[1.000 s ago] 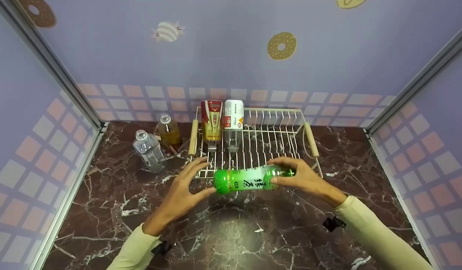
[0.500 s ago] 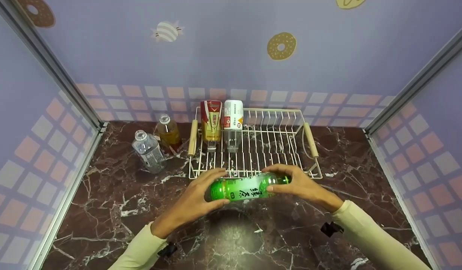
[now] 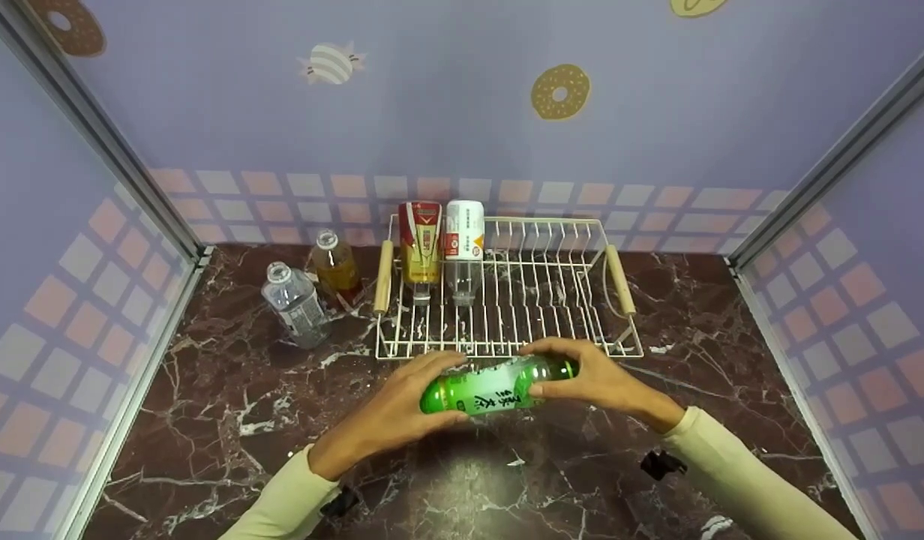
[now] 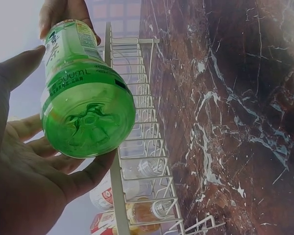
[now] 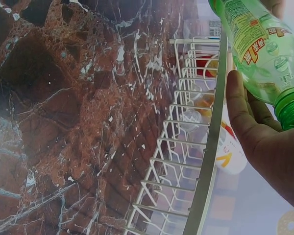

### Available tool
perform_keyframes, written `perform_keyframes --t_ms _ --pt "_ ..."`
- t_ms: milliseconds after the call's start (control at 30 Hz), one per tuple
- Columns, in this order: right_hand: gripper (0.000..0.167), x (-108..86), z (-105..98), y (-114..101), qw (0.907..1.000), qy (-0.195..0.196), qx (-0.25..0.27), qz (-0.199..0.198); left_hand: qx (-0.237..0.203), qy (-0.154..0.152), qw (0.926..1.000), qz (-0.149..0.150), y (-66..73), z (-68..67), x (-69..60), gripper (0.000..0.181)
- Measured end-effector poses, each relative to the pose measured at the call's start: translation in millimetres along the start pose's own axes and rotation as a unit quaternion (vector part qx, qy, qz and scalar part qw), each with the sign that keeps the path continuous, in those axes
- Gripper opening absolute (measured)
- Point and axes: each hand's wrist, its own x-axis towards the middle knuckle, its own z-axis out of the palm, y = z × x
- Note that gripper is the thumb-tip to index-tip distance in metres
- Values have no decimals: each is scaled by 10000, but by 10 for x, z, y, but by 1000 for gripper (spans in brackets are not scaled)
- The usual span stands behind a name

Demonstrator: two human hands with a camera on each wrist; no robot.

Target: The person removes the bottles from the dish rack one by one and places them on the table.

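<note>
A green tea bottle (image 3: 496, 386) is held sideways in front of the wire rack (image 3: 619, 281), its base to the left and its neck to the right. My left hand (image 3: 394, 405) holds the base end, thumb on the near side and fingers on the far side. In the left wrist view the bottle's ribbed base (image 4: 90, 120) faces the camera, with fingers behind it. My right hand (image 3: 593, 375) grips the neck end; the green neck (image 5: 290, 105) shows beside its palm in the right wrist view.
Two bottles lean neck-down in the rack's left part: a red-and-yellow one (image 3: 421, 240) and a white-labelled one (image 3: 464, 232). Left of the rack, a clear bottle (image 3: 301, 311) and an amber-filled bottle (image 3: 338, 266) stand uncapped on the dark marbled counter (image 3: 207, 420). Patterned walls enclose three sides.
The green tea bottle has come down and nearer to me, away from the rack's front edge. My left hand has moved right and closed in around its base; the right hand keeps its grip.
</note>
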Motion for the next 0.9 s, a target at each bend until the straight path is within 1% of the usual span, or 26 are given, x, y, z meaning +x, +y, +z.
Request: perform_keyframes --t_ms 300,567,767,900 --pt "56 -29 33 -22 9997 -99 -219 -108 27 -193 9996 -228 -5 58 15 77" --pt "57 -59 61 -37 9990 -65 -388 -188 61 -488 9983 -297 14 97 39 78" --pt "59 -69 86 -70 9987 -71 -390 -311 167 -614 9972 -399 -9 125 41 78" --pt "60 -87 98 -83 9987 -42 -425 -271 195 -679 9964 -476 -7 133 52 80"
